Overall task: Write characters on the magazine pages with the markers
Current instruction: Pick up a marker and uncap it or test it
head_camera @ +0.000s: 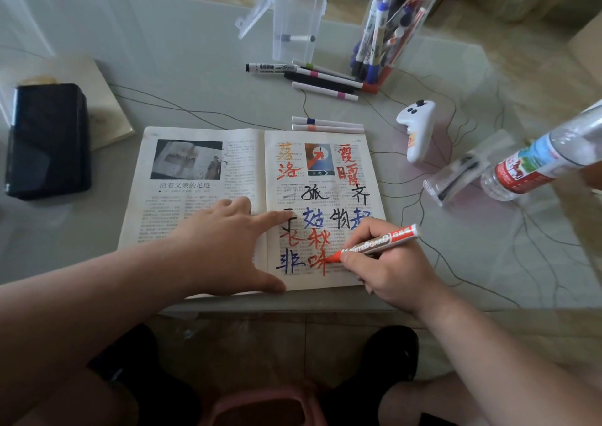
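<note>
Legs (439, 403) show nearest, below the counter's (163, 83) near edge. On the counter an open magazine (195, 217) lies flat in the middle. The left hand (228, 246) rests on it with fingers straight, palm on the left page, forefinger reaching over the fold onto the right page and thumb at the near edge. The right hand (387, 262) grips a red marker (378, 241), its tip touching the right page at a red character (317, 261) in the nearest row. That page carries large characters in orange, red, black and blue. Just beyond the magazine's far edge lie two white markers (327, 125) side by side. Farther off several loose markers (312, 77) lie near a clear box (298, 18) and a clear jar (391, 24) full of markers. A black pouch (45, 138) sits far left, and a white controller (418, 129) and a water bottle (537, 161) are at the right.
</note>
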`<state>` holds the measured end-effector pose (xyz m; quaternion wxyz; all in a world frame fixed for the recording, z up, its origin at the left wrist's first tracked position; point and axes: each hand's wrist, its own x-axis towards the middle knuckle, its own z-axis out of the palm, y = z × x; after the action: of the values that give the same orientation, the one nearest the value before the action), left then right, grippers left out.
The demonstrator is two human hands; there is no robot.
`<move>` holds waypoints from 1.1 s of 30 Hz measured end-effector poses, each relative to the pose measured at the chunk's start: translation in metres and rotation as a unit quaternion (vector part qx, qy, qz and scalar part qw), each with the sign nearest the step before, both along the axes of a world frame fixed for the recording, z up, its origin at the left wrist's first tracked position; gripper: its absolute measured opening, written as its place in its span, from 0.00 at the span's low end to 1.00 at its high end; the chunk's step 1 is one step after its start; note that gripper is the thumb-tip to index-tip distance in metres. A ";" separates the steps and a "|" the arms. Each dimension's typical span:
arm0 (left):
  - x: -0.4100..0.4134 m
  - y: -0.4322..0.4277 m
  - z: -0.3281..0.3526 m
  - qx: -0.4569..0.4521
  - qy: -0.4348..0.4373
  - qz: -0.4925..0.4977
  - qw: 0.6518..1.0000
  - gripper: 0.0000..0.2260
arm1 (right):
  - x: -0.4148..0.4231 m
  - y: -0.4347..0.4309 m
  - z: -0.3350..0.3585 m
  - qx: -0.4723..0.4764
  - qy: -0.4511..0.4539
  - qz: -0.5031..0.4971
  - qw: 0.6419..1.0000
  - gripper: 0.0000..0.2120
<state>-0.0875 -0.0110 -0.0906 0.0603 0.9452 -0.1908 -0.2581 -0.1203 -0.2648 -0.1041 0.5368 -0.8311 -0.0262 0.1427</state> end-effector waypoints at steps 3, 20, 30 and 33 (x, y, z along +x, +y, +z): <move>0.000 0.000 0.000 0.000 0.002 0.001 1.000 0.48 | 0.000 0.002 0.000 -0.012 0.007 -0.004 1.000 0.08; 0.001 -0.001 0.000 0.006 0.005 0.003 1.000 0.48 | -0.001 -0.002 0.002 -0.029 -0.006 0.000 1.000 0.09; 0.001 0.000 0.001 0.009 0.009 0.003 1.000 0.48 | 0.001 -0.003 0.002 -0.036 -0.012 -0.020 0.999 0.10; 0.001 -0.001 0.001 0.009 0.009 0.003 1.000 0.48 | 0.001 -0.003 0.003 -0.018 -0.013 -0.040 0.999 0.08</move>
<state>-0.0867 -0.0116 -0.0895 0.0544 0.9440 -0.1849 -0.2680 -0.1194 -0.2681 -0.1015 0.5267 -0.8427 0.0028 0.1111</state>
